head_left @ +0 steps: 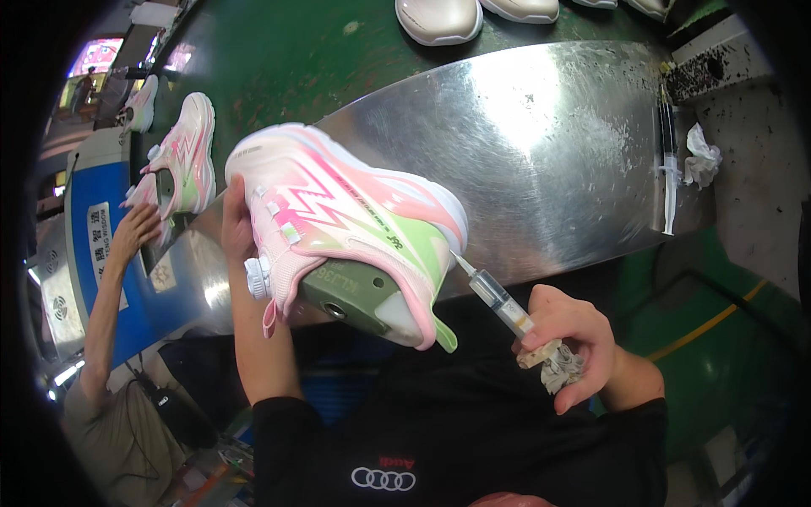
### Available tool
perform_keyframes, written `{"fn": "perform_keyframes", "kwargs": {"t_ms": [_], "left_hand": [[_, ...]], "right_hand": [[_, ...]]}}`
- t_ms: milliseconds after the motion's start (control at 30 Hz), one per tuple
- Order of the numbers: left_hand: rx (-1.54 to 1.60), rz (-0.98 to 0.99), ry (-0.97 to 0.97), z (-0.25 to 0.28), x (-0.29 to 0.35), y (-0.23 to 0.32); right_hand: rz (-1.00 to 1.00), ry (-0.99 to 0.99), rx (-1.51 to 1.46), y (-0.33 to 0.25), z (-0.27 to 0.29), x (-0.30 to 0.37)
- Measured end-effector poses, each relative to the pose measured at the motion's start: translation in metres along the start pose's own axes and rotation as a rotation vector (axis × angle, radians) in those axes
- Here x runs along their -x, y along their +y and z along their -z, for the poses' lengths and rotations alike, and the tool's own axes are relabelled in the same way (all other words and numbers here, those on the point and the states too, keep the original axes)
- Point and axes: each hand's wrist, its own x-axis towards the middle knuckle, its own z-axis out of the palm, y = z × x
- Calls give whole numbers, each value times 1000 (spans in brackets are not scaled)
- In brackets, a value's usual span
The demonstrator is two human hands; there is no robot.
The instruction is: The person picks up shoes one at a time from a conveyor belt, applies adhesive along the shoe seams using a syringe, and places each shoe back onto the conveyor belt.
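My left hand (239, 221) holds a pink, white and green sneaker (338, 198) by its toe half, its fingers partly hidden behind the shoe. A dark green shoe last (359, 296) fills the opening. A white dial (258, 277) sticks out on the lace side. In my right hand (583, 325) is a clear syringe (500, 302), gripped at its plunger end. Its thin tip points up-left and meets, or nearly meets, the heel edge where upper and sole join. A crumpled greyish tissue (562, 370) is tucked in the same hand.
Beyond the shoe lies a shiny metal tabletop (566, 160). Another syringe (669, 173) and a crumpled white tissue (703, 156) rest at its right end. Pale shoes (439, 19) stand on the green surface behind. At left, a co-worker's hand (139, 232) touches similar pink sneakers (190, 152).
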Motion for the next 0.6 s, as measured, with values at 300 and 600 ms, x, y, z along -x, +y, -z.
{"fn": "perform_keyframes", "kwargs": {"t_ms": [300, 600], "left_hand": [[-615, -144, -230, 16, 59, 0], [-304, -9, 247, 35, 124, -21]], "right_hand": [[50, 48, 78, 12, -3, -15], [42, 21, 125, 9, -13, -19]]}}
